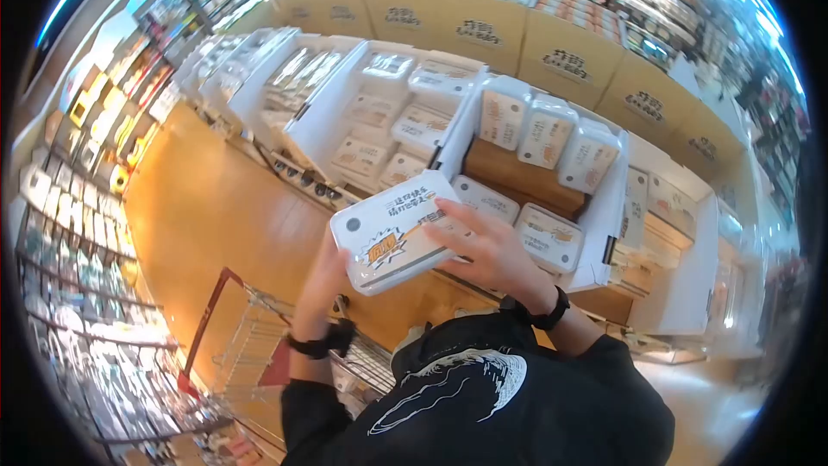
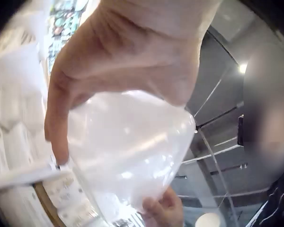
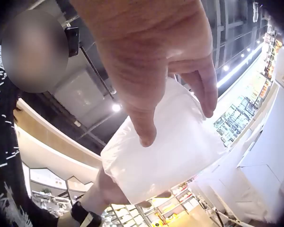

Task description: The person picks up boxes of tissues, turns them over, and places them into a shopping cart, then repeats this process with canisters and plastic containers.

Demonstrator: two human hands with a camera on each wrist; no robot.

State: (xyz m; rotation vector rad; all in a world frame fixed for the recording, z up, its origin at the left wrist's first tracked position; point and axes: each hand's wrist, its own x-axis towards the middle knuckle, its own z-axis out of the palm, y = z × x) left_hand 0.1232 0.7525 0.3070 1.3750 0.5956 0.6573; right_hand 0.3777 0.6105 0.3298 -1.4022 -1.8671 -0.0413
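A white, plastic-wrapped box pack (image 1: 379, 220), with black lettering and an orange burst printed on its top, is held in front of the chest. The left hand (image 1: 323, 280) grips its left end. At the right end, the right hand (image 1: 493, 252) spreads its fingers over the printed top. From the left wrist, the pale, shiny underside of the pack (image 2: 125, 137) shows, with the left palm and fingers (image 2: 59, 118) bent around its edge. In the right wrist view, the right thumb lies along the pack (image 3: 180, 146) while the other fingers reach over the far side.
White display bins (image 1: 358, 112) with similar wrapped packs stand ahead, backed by tan printed cardboard panels (image 1: 483, 30). A shopping cart (image 1: 246, 336) with a red handle is at lower left. Stocked shelves (image 1: 86, 293) line the left side beside a wooden floor (image 1: 198, 198).
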